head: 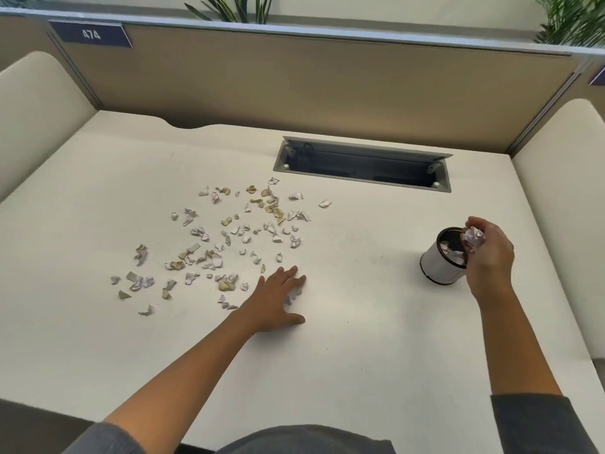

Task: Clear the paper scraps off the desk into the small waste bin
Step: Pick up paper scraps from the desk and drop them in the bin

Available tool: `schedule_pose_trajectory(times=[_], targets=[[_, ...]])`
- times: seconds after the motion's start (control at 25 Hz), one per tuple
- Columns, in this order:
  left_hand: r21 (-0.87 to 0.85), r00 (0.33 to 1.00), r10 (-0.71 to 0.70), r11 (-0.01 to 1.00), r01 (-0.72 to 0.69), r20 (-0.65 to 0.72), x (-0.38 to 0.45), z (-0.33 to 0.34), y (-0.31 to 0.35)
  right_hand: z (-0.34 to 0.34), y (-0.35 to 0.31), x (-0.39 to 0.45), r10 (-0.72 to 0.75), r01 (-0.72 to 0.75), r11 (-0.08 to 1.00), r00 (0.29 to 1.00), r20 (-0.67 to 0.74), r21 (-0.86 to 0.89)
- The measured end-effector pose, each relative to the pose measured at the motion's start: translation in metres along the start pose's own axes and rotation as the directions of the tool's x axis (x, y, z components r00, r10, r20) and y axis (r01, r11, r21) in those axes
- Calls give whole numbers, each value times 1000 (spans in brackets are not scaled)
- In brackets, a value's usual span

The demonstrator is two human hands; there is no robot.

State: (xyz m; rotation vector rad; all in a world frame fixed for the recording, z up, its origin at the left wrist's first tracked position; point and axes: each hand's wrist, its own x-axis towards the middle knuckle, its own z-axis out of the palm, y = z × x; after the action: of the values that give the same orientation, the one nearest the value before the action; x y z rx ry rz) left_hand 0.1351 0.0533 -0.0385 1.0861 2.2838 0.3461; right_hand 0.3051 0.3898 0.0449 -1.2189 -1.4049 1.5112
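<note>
The right hand (487,253), at the right of the frame, holds a crumpled wad of paper (473,240) in curled fingers directly over the mouth of the small waste bin (440,265); the left hand (278,298), lower centre, lies flat with fingers spread on the desk (376,339), pressing on a few scraps at the near edge of the scatter; most of the paper scraps (226,237) lie loose across the centre-left of the frame, well apart from the bin.

The bin is narrow-mouthed and looks light, and it already seems to lean; a nudge from the right wrist could tip it and spill what it holds. The wad is nearly as wide as the opening, so pieces may catch the rim and drop back onto the desk. A fast sweep with the flat left hand could flick the light bits toward the open cable tray (361,167) at upper centre, where they would be awkward to retrieve.

The scraps are small, creased and curled, white and tan, some folded stiff; the desk is smooth, matte and pale; the bin is a white cylinder with a dark rim and dark interior.
</note>
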Motion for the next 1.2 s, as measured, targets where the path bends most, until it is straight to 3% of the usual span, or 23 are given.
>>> schedule_pose_trajectory(times=[0.16, 0.28, 0.48, 0.84, 1.0, 1.2], targets=[[1, 1000, 3, 1000, -3, 11, -1, -1, 1, -5, 5, 12, -24, 30, 996, 997, 67, -88], [-29, 998, 23, 999, -22, 51, -3, -6, -2, -8, 7, 10, -54, 60, 998, 988, 145, -32], [-116, 994, 55, 992, -44, 98, -7, -13, -10, -11, 4, 7, -47, 47, 999, 989, 142, 2], [-243, 995, 92, 965, -101, -48, -9, -23, -28, 32, 13, -38, -85, 98, 994, 967, 241, -41], [-263, 988, 122, 954, -142, -91, -9, -31, -32, 72, 40, -85, -30, 126, 972, 904, 427, -198], [-24, 971, 228, 973, -230, -70, -4, -42, -34, 112, 81, -149, 202, 227, 827, 735, 647, -515]])
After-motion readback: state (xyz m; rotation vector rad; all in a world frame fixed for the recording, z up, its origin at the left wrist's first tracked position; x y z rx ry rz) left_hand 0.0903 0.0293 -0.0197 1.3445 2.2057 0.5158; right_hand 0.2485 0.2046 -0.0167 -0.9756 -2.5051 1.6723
